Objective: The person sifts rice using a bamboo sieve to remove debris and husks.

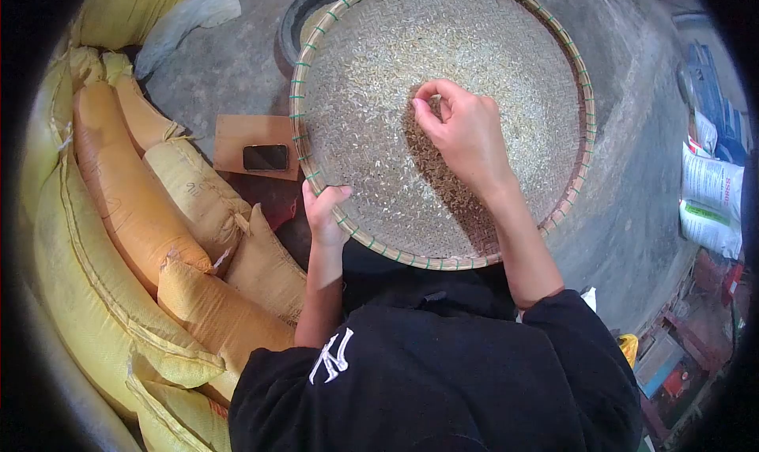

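Observation:
A round woven winnowing tray (560,207) fills the upper middle of the view, its rim bound with green ties. Pale grains (371,65), which look like unhusked rice, lie scattered across it. My left hand (322,207) is closed on the tray's lower left rim, thumb over the inside. Above the middle of the tray is my right hand (462,124), with thumb and forefinger pinched together. Whatever is between those fingertips is too small to make out. The right hand's shadow falls on the grains below it.
Stuffed yellow and orange sacks (118,191) are piled along the left. A phone (266,157) rests on a brown board (229,132) beside the tray. Partly behind the tray is a dark basin (291,33). White printed bags (711,191) stand at the far right.

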A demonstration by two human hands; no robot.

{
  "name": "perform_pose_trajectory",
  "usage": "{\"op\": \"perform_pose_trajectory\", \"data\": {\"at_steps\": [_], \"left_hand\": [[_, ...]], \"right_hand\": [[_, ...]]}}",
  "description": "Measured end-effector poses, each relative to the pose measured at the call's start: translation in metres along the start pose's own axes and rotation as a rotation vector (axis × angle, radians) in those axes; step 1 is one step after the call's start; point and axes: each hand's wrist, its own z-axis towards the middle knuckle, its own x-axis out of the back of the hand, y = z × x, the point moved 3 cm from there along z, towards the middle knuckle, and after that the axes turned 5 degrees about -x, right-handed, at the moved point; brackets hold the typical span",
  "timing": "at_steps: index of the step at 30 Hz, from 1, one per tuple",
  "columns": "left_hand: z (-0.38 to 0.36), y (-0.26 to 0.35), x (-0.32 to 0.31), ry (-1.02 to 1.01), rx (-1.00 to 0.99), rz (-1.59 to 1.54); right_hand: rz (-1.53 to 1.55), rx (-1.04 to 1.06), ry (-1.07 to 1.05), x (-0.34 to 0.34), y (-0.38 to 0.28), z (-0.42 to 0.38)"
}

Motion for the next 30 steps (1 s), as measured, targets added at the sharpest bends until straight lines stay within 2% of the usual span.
{"op": "perform_pose_trajectory", "data": {"at_steps": [3,5,6,8,9,12,13,15,17,19,20,22,23,25,26,27,29,30], "left_hand": [[0.0,-0.002,0.003,0.017,-0.01,-0.016],[0.0,-0.001,0.0,-0.006,-0.027,-0.005],[0.0,-0.001,0.0,-0.005,-0.027,-0.005],[0.0,-0.001,0.002,0.002,-0.023,-0.003],[0.0,-0.001,0.002,0.003,-0.023,-0.002],[0.0,-0.002,0.002,0.008,-0.017,-0.013],[0.0,-0.003,0.004,0.013,-0.013,0.002],[-0.001,-0.003,0.005,0.017,-0.007,0.02],[-0.001,-0.004,0.004,0.039,-0.012,0.003],[0.0,-0.003,0.001,0.029,-0.009,0.006],[0.0,-0.002,0.001,0.021,-0.008,0.006],[0.001,-0.004,0.005,0.031,-0.013,0.023],[0.001,-0.004,0.004,0.043,-0.018,0.035],[0.001,-0.001,0.0,0.013,-0.012,0.021],[0.001,0.0,-0.003,-0.013,-0.007,0.006],[0.001,-0.001,-0.003,-0.013,-0.006,0.006],[0.001,-0.001,-0.002,0.033,-0.012,0.02],[0.001,-0.002,0.0,0.034,-0.011,0.02]], "right_hand": [[0.134,-0.094,-0.029,0.002,0.007,0.0],[0.441,-0.199,-0.088,0.001,0.021,0.003],[0.441,-0.198,-0.089,0.004,0.023,0.002],[0.924,-0.425,-0.139,0.01,0.029,0.002],[0.924,-0.425,-0.139,0.015,0.032,0.002],[1.493,-0.454,-0.25,0.028,0.044,0.0],[1.494,-0.454,-0.249,0.03,0.05,0.001],[1.935,-0.305,-0.493,0.033,0.048,0.001],[1.974,-0.342,-0.481,0.033,0.049,0.002],[1.669,-0.412,-0.424,0.029,0.052,0.004],[1.672,-0.41,-0.423,0.028,0.043,0.004],[0.808,-0.43,-0.236,0.03,0.026,0.005],[0.809,-0.431,-0.234,0.024,0.027,0.006],[0.502,-0.143,-0.161,0.015,0.028,0.011],[0.398,-0.079,-0.137,0.012,0.026,0.011],[0.397,-0.079,-0.136,0.011,0.024,0.011],[0.1,-0.005,-0.092,0.013,0.014,0.01],[0.058,-0.008,-0.106,0.012,0.011,0.011]]}}
